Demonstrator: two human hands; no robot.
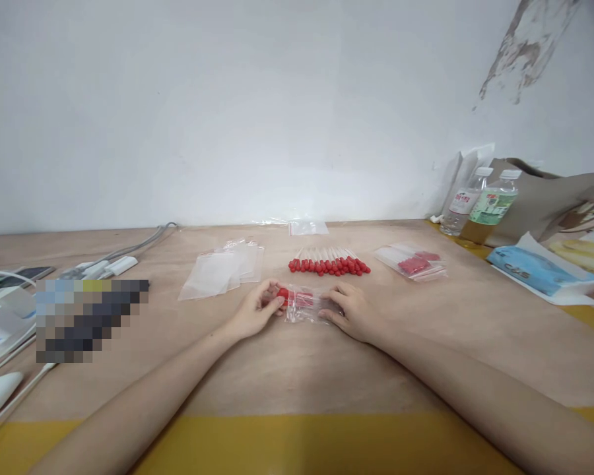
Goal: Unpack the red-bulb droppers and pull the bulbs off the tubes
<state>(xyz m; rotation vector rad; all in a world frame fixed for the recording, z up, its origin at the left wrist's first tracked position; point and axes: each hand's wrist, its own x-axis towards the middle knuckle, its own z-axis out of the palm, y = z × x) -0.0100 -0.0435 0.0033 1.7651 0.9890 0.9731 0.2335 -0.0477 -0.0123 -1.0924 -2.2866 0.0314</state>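
Observation:
A clear plastic bag point(304, 311) with red pieces inside lies across the table in front of me. My left hand point(257, 309) closes on its left end, thumb in front and fingers behind, beside the red contents. At the right end, the bag is between the thumb and fingers of my right hand point(352, 310). Just beyond the bag is a row of thin pale sticks with red tips point(329, 265), the tips facing me. To their right rests a filled clear bag point(416, 264) with red pieces. Flat clear bags point(212, 272) overlap at the left.
Another clear bag point(309, 228) lies by the wall. Bottles point(492, 204), a grey-brown bag point(539, 198) and a blue tissue pack point(539, 269) stand at the right. Cables point(121, 251), a white mouse point(0, 394) and a pixelated patch occupy the left.

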